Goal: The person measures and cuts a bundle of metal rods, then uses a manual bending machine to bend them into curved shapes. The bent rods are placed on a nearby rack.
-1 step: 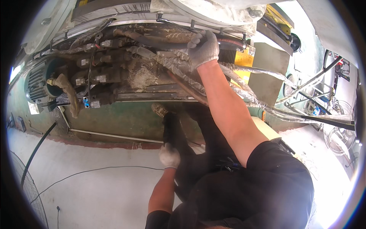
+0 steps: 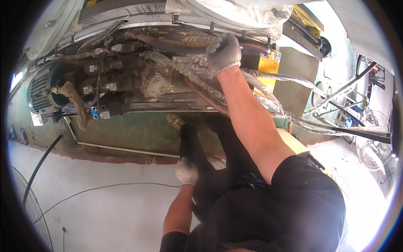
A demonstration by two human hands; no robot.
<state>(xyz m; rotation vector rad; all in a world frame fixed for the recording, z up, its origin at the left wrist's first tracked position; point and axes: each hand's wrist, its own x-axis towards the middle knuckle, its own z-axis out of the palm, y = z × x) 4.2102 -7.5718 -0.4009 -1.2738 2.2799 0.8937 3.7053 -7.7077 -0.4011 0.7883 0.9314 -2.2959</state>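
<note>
My right hand (image 2: 224,52), in a pale knitted glove, reaches up over the machine with its fingers curled closed. They are round the end of a thin silver wrench (image 2: 191,25), whose far end sits at a bolt on the upper frame edge. Most of the gripped part is hidden by the glove. Just below the hand run a dark hose (image 2: 168,47) and several plastic-wrapped hoses (image 2: 191,73). My left hand (image 2: 186,171), gloved too, is a loose fist against my dark-trousered leg (image 2: 194,145). I see no tool in it.
On the left stand a ribbed green motor (image 2: 42,90) and dirty hydraulic fittings (image 2: 111,65). A yellow block (image 2: 268,67) and grey panel (image 2: 298,80) are at the right. A cable (image 2: 113,185) crosses the pale floor towards a fan guard (image 2: 29,210).
</note>
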